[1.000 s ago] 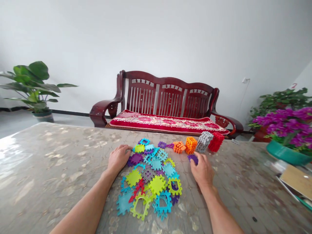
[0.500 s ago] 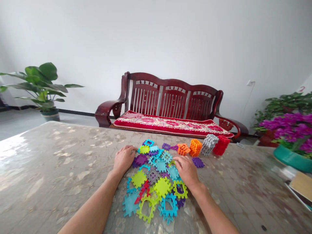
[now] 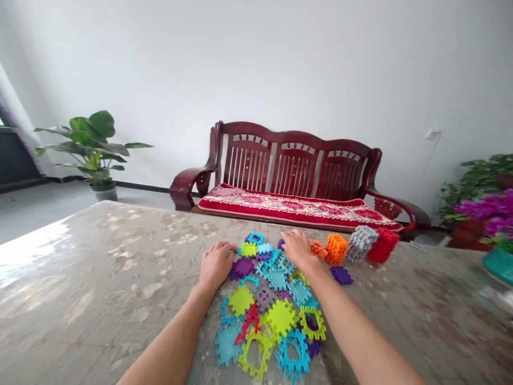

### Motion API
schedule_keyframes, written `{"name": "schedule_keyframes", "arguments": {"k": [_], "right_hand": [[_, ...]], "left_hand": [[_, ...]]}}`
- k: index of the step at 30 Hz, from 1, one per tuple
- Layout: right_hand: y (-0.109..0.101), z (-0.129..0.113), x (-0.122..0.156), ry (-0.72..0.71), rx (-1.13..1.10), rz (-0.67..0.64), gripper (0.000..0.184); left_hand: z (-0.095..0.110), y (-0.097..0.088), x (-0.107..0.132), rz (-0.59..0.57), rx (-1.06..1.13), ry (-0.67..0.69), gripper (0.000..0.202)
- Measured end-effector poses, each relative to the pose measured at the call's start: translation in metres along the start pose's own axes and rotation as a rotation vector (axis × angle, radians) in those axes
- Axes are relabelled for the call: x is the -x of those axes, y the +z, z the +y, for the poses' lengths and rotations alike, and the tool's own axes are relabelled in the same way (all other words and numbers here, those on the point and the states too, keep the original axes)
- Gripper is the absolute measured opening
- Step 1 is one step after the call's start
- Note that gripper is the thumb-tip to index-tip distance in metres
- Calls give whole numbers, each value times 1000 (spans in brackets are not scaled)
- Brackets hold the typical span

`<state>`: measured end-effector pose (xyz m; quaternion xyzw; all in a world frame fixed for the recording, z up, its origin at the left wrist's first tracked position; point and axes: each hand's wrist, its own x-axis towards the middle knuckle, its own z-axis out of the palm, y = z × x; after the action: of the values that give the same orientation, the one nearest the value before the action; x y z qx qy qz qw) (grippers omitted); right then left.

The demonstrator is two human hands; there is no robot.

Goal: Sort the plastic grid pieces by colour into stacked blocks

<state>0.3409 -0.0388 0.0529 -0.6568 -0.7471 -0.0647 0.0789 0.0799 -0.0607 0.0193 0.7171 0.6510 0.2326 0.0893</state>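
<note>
A spread of plastic interlocking tiles lies overlapped between my arms, among them a lime green tile (image 3: 281, 317), a grey lattice tile (image 3: 265, 296) and a light blue tile (image 3: 277, 278). My left hand (image 3: 217, 263) rests palm down at the pile's far left edge, fingers loosely stretched beside a dark purple tile (image 3: 243, 267) and a small lime tile (image 3: 248, 249). At the far right side of the pile, my right hand (image 3: 297, 248) reaches over a small purple tile (image 3: 281, 243), which it partly hides. Its fingers look extended; their undersides are hidden.
Right of my right hand stand stacks of tiles: orange (image 3: 336, 249), grey (image 3: 362, 243) and red (image 3: 383, 245). One purple tile (image 3: 341, 275) lies before them. Beyond the table (image 3: 132, 299) is a wooden bench (image 3: 296, 166); a pot of purple flowers (image 3: 495, 214) is at right.
My right hand has moved away from me, from the pile's right side to the purple tiles at the back. The left hand stays by the pile. The view has turned slightly left.
</note>
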Motion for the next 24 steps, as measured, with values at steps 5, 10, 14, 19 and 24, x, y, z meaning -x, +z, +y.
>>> {"name": "schedule_keyframes", "arguments": {"k": [5, 10, 14, 19, 24], "right_hand": [[12, 5, -13, -8, 11, -38, 33], [7, 5, -16, -11, 5, -5, 42], [-4, 0, -12, -25, -21, 33, 31], [-27, 6, 19, -1, -322, 255, 20], [-29, 44, 76, 243, -723, 321, 22]], "left_hand": [[0, 0, 0, 3, 8, 4, 36], [-1, 3, -1, 9, 23, 1, 34], [-1, 2, 0, 11, 20, 6, 35], [1, -1, 1, 12, 9, 7, 35], [1, -1, 0, -2, -8, 3, 35]]}}
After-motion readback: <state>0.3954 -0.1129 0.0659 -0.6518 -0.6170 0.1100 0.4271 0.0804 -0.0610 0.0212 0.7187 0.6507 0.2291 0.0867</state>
